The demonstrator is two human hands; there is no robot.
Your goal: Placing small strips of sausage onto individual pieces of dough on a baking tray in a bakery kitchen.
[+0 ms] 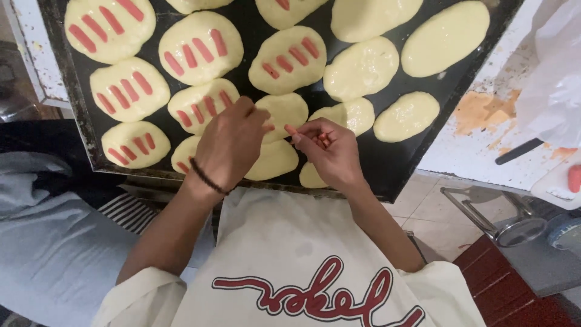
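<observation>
A black baking tray (387, 163) holds several pale oval dough pieces. Those at the left, such as one dough piece (201, 47), carry red sausage strips; those at the right, like a plain dough piece (407, 116), are bare. My left hand (230, 145), with a dark bead bracelet at the wrist, hovers over the near dough piece (284, 112), fingertips pinched at its edge. My right hand (330, 151) holds several red sausage strips (292, 129), one sticking out between thumb and forefinger toward the left hand.
The tray rests on a worn white table (484, 145) with orange stains. A black-handled utensil (518, 151) and a white plastic bag (554, 79) lie at the right. A metal stand (496, 221) sits on the tiled floor below. Grey cloth (48, 242) lies at the left.
</observation>
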